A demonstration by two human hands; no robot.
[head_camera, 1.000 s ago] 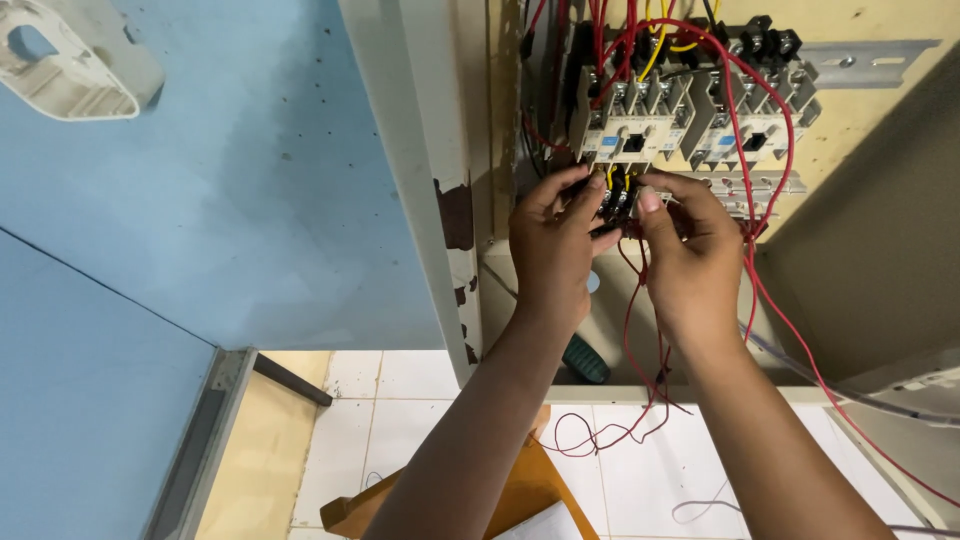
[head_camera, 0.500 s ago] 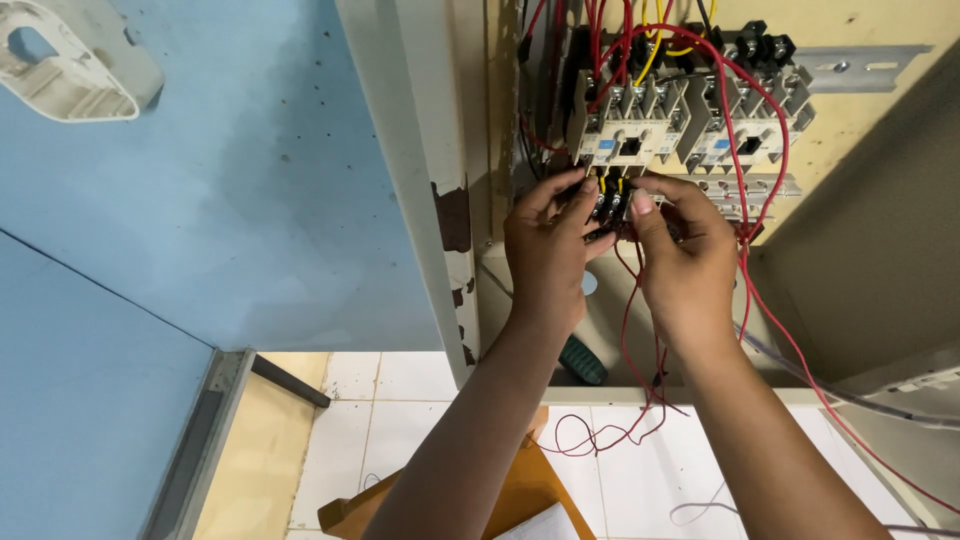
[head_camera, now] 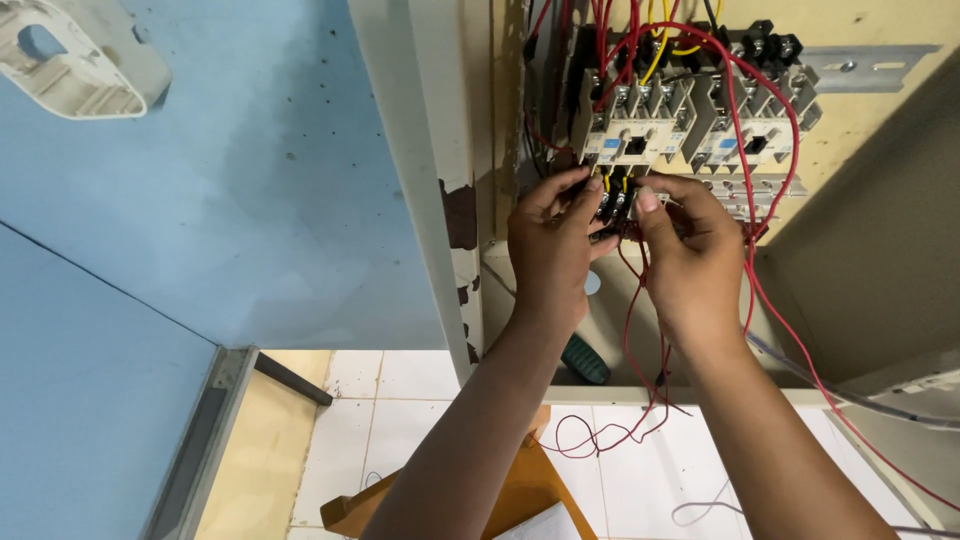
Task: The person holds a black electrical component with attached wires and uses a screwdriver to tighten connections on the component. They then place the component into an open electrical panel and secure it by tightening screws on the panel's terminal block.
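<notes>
We have our left hand (head_camera: 552,245) and right hand (head_camera: 690,250) raised side by side, fingers pinched on the red wires (head_camera: 628,300) just under the white contactors (head_camera: 640,125) inside the open cabinet (head_camera: 880,230).

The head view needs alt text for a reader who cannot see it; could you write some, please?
Left hand and right hand pinch red wires at the terminals under white contactors in an open cream electrical cabinet. A green-handled screwdriver lies on its floor.
</notes>
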